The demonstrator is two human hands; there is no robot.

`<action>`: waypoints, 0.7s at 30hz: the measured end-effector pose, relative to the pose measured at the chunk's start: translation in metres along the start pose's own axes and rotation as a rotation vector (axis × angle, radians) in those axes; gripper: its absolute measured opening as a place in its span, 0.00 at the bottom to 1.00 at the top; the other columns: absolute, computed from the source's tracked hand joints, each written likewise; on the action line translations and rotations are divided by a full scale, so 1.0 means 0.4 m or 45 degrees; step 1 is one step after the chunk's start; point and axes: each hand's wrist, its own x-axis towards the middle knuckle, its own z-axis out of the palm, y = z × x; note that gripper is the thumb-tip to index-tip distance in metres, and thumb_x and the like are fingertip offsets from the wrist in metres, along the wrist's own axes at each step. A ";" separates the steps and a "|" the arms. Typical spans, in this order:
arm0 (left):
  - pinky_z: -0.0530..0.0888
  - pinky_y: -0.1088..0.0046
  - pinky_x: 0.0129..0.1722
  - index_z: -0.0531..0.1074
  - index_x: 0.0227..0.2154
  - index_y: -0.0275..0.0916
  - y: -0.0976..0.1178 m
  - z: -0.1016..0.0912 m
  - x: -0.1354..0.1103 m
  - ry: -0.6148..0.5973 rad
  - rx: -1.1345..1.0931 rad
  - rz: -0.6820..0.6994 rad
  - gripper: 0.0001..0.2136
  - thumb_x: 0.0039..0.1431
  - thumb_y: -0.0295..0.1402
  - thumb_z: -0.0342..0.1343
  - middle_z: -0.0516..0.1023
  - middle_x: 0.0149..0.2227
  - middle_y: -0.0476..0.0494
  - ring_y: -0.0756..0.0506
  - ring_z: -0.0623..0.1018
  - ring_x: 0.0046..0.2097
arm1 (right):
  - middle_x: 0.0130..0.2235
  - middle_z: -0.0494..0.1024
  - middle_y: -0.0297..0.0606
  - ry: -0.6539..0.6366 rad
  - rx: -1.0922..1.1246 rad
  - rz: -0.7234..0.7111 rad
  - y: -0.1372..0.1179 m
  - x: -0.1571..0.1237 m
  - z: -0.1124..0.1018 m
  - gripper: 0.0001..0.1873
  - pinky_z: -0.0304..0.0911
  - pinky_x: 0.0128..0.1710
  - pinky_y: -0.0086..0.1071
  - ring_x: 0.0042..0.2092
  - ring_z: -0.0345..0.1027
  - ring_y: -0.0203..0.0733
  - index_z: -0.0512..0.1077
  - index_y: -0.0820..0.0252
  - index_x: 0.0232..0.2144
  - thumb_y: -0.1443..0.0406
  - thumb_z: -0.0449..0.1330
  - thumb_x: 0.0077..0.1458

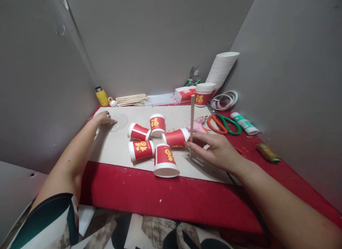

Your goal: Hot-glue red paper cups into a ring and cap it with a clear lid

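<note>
Several red paper cups (157, 143) lie joined in a ring, bases together, on a white board (117, 149). My right hand (213, 151) pinches a wooden stick (192, 117) and holds it upright just right of the ring, its lower end on the board. My left hand (104, 117) reaches to the board's far left corner, fingers curled down onto a clear round plastic lid (119, 120).
Red cloth (165, 197) covers the table. At the back: a yellow bottle (102, 96), a bundle of wooden sticks (132, 98), a stack of red cups (203, 94), white paper plates (221, 69). Orange and green scissors (224, 123), a glue tube (244, 123), grey walls around.
</note>
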 end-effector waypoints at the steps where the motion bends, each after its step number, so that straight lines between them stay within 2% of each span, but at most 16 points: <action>1: 0.74 0.68 0.48 0.70 0.58 0.35 0.002 -0.001 0.004 -0.007 0.013 -0.001 0.40 0.43 0.49 0.72 0.75 0.59 0.30 0.33 0.77 0.56 | 0.26 0.77 0.35 -0.005 -0.009 -0.004 -0.001 0.000 -0.001 0.08 0.61 0.27 0.31 0.26 0.67 0.38 0.73 0.55 0.30 0.62 0.58 0.61; 4: 0.76 0.69 0.44 0.75 0.50 0.33 0.005 -0.003 0.009 -0.035 0.056 0.006 0.32 0.47 0.49 0.71 0.80 0.52 0.33 0.36 0.80 0.50 | 0.26 0.77 0.34 -0.014 -0.022 -0.015 -0.002 -0.002 -0.002 0.08 0.61 0.28 0.31 0.26 0.67 0.38 0.73 0.55 0.30 0.62 0.57 0.62; 6: 0.77 0.67 0.44 0.75 0.48 0.33 0.009 -0.005 0.009 -0.045 0.095 0.024 0.24 0.55 0.47 0.66 0.80 0.49 0.36 0.39 0.80 0.47 | 0.25 0.76 0.34 -0.013 -0.031 -0.020 -0.002 -0.003 -0.002 0.09 0.61 0.27 0.31 0.26 0.67 0.38 0.72 0.55 0.30 0.62 0.57 0.62; 8: 0.78 0.61 0.46 0.74 0.49 0.35 0.020 -0.008 0.009 -0.013 0.145 0.055 0.19 0.63 0.43 0.61 0.78 0.50 0.38 0.41 0.79 0.48 | 0.25 0.75 0.34 -0.016 -0.039 -0.014 0.000 -0.002 -0.001 0.10 0.60 0.26 0.31 0.25 0.66 0.38 0.71 0.55 0.29 0.62 0.56 0.62; 10: 0.78 0.57 0.48 0.72 0.53 0.37 0.042 -0.011 0.010 0.076 0.196 0.107 0.16 0.67 0.40 0.58 0.76 0.53 0.39 0.41 0.78 0.49 | 0.24 0.75 0.34 -0.019 -0.045 -0.003 0.000 -0.001 -0.001 0.11 0.59 0.26 0.31 0.25 0.66 0.38 0.70 0.55 0.27 0.62 0.56 0.62; 14: 0.77 0.55 0.50 0.70 0.55 0.38 0.124 -0.005 0.025 0.244 0.278 0.314 0.18 0.67 0.39 0.58 0.74 0.55 0.38 0.40 0.77 0.52 | 0.25 0.74 0.33 0.007 -0.043 -0.011 -0.002 0.004 0.000 0.11 0.60 0.26 0.30 0.25 0.66 0.37 0.70 0.55 0.27 0.63 0.56 0.63; 17: 0.77 0.56 0.50 0.71 0.55 0.37 0.206 0.008 0.054 0.260 0.324 0.488 0.17 0.67 0.39 0.58 0.74 0.55 0.39 0.40 0.77 0.51 | 0.25 0.75 0.33 0.015 -0.045 -0.027 -0.002 0.005 -0.001 0.10 0.61 0.25 0.28 0.25 0.67 0.36 0.71 0.56 0.29 0.64 0.56 0.63; 21: 0.77 0.55 0.49 0.70 0.55 0.37 0.300 0.021 0.117 0.233 0.380 0.611 0.18 0.67 0.39 0.58 0.74 0.55 0.37 0.41 0.77 0.51 | 0.25 0.74 0.33 0.012 -0.075 -0.032 0.001 0.004 -0.004 0.11 0.62 0.25 0.28 0.25 0.67 0.36 0.70 0.57 0.29 0.65 0.55 0.65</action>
